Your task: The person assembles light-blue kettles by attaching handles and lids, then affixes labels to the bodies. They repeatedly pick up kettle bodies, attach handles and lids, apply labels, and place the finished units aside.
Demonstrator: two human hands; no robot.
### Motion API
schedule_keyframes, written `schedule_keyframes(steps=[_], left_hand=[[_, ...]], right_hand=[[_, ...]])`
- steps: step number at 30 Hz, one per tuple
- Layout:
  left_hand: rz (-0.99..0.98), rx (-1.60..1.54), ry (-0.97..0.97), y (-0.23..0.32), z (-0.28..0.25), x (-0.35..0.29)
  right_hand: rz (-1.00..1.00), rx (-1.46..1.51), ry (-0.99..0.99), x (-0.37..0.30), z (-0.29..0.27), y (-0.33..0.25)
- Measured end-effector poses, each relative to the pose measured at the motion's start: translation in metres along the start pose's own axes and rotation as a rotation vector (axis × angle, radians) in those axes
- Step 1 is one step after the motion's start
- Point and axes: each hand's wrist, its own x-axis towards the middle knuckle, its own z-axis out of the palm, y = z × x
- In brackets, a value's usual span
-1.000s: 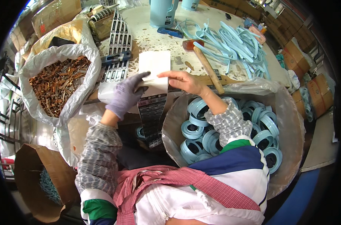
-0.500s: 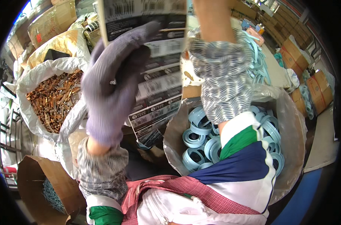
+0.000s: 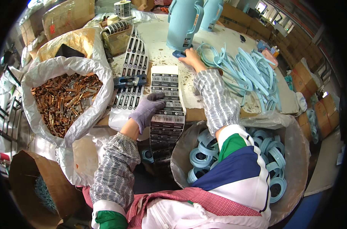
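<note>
A long strip of black-and-white barcode labels point(image 3: 166, 87) lies on the table and hangs over its front edge. My left hand point(image 3: 148, 108), in a purple-grey knit glove, rests on the strip's left side, its thumb and forefinger apart. Farther off, my bare right hand point(image 3: 192, 59) has its fingers closed at a small dark blue object point(image 3: 178, 54), whose kind I cannot make out. Just beyond it stands a light blue thermos jug point(image 3: 183, 23) with a handle. A blue tool point(image 3: 129, 81) lies across a sheet of round-ended black labels point(image 3: 134, 57).
Pale blue plastic straps point(image 3: 257, 72) are piled on the right of the table point(image 3: 158, 34). Blue rings fill a plastic-lined container point(image 3: 295, 152) below. At left stands a white sack point(image 3: 106, 82) of brown metallic pieces. A second thermos jug point(image 3: 211, 15) stands behind.
The label strip has come down from close before me onto the table. My left hand has lowered with it; my right hand, previously out of frame, now reaches the blue object.
</note>
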Motion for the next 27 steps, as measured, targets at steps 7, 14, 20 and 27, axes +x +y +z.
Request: schedule_keyframes(steps=[7, 14, 20, 27], left_hand=[[-0.003, 0.090, 0.038, -0.003, 0.013, 0.007], [0.052, 0.284, 0.073, -0.012, 0.026, 0.024], [0.086, 0.295, 0.042, -0.008, 0.031, 0.016], [0.489, 1.015, 0.342, -0.024, 0.032, -0.109]], right_hand=[[-0.105, 0.447, -0.023, -0.028, -0.021, -0.006], [-0.302, 0.621, -0.026, -0.052, -0.029, -0.037], [-0.578, 0.072, 0.167, -0.094, -0.030, -0.076], [-0.527, 0.316, 0.421, -0.123, 0.026, -0.093]])
